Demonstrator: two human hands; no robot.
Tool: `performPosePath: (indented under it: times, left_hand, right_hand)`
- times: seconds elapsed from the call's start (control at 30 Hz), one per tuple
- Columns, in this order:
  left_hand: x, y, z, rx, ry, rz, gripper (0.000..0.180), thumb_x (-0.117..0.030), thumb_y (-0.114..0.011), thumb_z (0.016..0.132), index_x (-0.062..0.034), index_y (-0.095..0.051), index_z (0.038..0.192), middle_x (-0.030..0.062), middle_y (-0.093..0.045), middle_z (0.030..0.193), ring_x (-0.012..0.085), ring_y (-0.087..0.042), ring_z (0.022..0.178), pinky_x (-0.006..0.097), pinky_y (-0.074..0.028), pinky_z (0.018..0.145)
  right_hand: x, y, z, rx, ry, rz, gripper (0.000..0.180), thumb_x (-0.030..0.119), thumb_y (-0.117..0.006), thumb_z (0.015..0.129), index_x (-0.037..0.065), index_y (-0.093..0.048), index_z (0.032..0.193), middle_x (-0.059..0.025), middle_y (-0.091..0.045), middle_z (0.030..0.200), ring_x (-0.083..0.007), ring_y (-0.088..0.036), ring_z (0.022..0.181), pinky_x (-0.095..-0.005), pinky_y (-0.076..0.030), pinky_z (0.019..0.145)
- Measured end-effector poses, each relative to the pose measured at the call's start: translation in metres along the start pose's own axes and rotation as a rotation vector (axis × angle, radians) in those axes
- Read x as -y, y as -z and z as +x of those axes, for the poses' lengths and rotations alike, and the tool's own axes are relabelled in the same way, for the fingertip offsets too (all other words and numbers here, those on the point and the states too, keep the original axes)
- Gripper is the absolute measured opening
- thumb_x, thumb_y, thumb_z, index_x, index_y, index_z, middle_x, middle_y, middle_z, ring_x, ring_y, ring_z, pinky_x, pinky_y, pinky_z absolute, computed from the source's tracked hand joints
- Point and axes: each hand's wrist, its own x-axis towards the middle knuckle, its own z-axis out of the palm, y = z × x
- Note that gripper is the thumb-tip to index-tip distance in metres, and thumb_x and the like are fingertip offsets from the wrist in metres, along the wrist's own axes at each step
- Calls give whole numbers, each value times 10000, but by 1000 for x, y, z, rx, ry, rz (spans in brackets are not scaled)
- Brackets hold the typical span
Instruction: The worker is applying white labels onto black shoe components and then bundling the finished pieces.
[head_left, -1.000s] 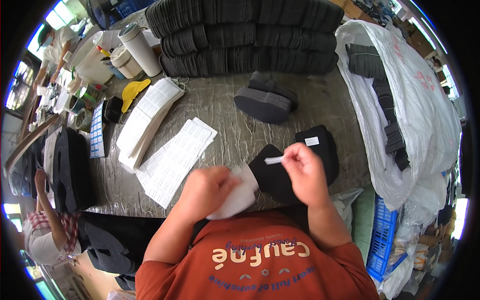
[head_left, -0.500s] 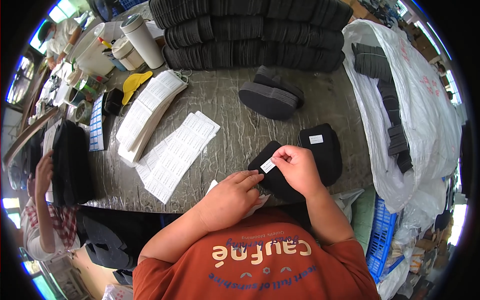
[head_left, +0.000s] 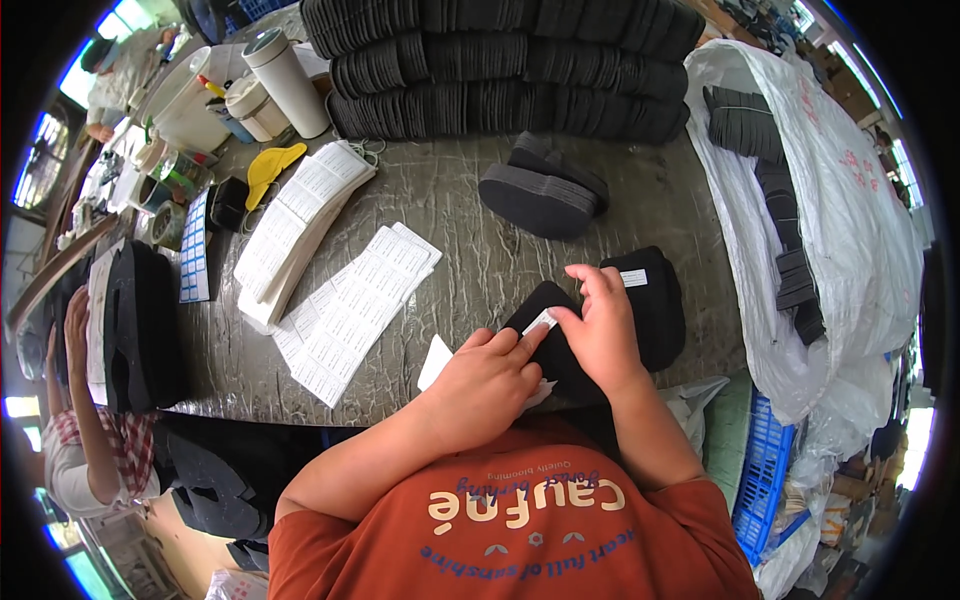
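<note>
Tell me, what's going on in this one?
A person has a small white label lying on a black pad near the table's edge. The left grip has a fingertip on the label; the right grip touches it with the thumb, fingers raised. White paper shows under the left grip. Another black pad alongside already bears a label, and printed sheets lie to the left.

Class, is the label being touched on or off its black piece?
On: the label lies against the black piece, left hand and right hand touching it.
</note>
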Motion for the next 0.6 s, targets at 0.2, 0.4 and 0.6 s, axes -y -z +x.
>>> performPosePath:
  times: [0.2, 0.4, 0.6]
  left_hand:
    - [0, 0, 9, 35, 30, 57, 167, -222, -618, 846, -62, -642, 805, 152, -529, 1386, 226, -519, 918, 350, -427, 845]
    - [4, 4, -7, 51, 21, -81, 208, -223, -631, 845, -20, -671, 826, 173, -514, 1398, 284, -522, 1077, 383, -419, 961]
    - [-3, 4, -11, 30, 29, -113, 209, -181, -647, 818, 28, -645, 826, 207, -510, 1386, 344, -499, 1172, 406, -455, 978]
  right_hand:
    - [-11, -1, 3, 46, 34, 81, 293, 30, -752, 747, 27, -594, 994, -124, -596, 866, -314, -615, 789, -382, -510, 714]
    - [-7, 5, 5, 18, -127, 278, 188, 31, -746, 766, -2, -619, 901, -105, -602, 814, -241, -619, 732, -333, -497, 665]
    - [9, 6, -10, 134, -61, -32, 136, 112, -747, 765, 62, -625, 796, -94, -599, 819, -315, -600, 805, -402, -488, 698]
